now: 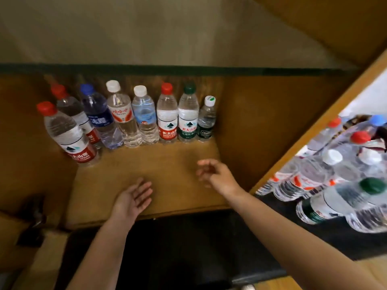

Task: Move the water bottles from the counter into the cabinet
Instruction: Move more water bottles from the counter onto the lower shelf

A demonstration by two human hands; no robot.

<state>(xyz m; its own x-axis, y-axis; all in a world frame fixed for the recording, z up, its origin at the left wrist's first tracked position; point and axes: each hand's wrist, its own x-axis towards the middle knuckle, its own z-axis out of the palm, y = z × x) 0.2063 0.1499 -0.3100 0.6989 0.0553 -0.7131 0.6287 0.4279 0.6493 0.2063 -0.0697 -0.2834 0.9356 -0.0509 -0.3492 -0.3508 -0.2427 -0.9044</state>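
Several water bottles stand upright in a row along the back of the wooden cabinet shelf point(159, 174); among them a red-capped bottle point(67, 132) at the front left and a small dark-labelled bottle point(207, 120) at the right end. My left hand point(134, 197) hovers palm up over the shelf's front edge, fingers straight, holding nothing. My right hand point(213, 172) hangs above the shelf's right part with fingers loosely curled and nothing in them. More bottles point(326, 181) stand crowded on the dark counter point(293, 237) at the right.
The cabinet's wooden side panel point(314, 130) slants between the shelf and the counter bottles. A green-capped bottle point(343, 199) lies nearest on the counter. A dark opening point(178, 248) sits below the shelf's front edge. Bare shelf lies in front of the row.
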